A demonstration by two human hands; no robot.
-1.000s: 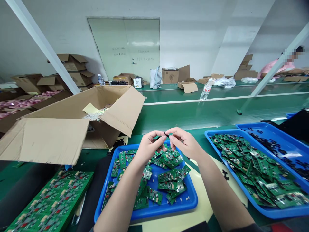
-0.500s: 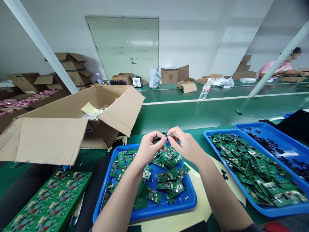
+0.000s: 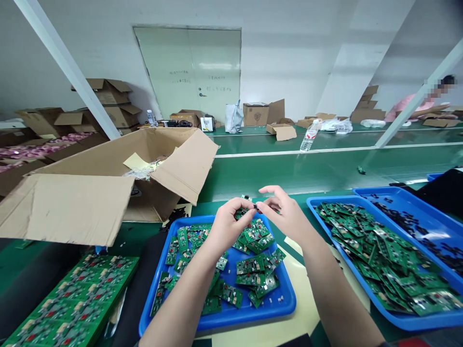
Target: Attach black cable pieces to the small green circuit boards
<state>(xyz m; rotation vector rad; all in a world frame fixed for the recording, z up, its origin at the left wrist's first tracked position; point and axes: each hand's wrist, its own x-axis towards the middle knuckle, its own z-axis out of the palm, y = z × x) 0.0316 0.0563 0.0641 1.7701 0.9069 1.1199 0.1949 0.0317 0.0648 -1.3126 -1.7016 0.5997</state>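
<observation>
Above the far side of a blue tray (image 3: 289, 301), my left hand (image 3: 231, 219) is closed on a small green circuit board (image 3: 246, 197), mostly hidden by the fingers. A tiny black part (image 3: 255, 207) shows at its fingertips. My right hand (image 3: 284, 209) meets that black part with the thumb tip; its index finger is lifted and apart from the thumb. Many loose green circuit boards (image 3: 249, 265) lie in the tray below, with a few tiny white pieces (image 3: 280, 297) among them.
To the right, a second blue tray (image 3: 325, 226) is heaped with circuit boards, beside another blue tray (image 3: 365, 191) of small black parts. Board panels (image 3: 79, 299) are stacked at left. An open cardboard box (image 3: 72, 207) stands behind them. A water bottle (image 3: 309, 137) and a person (image 3: 401, 106) are farther back.
My right index finger has lifted away from the thumb, opening the earlier pinch. Both hands have shifted slightly right, and the black part now shows between them.
</observation>
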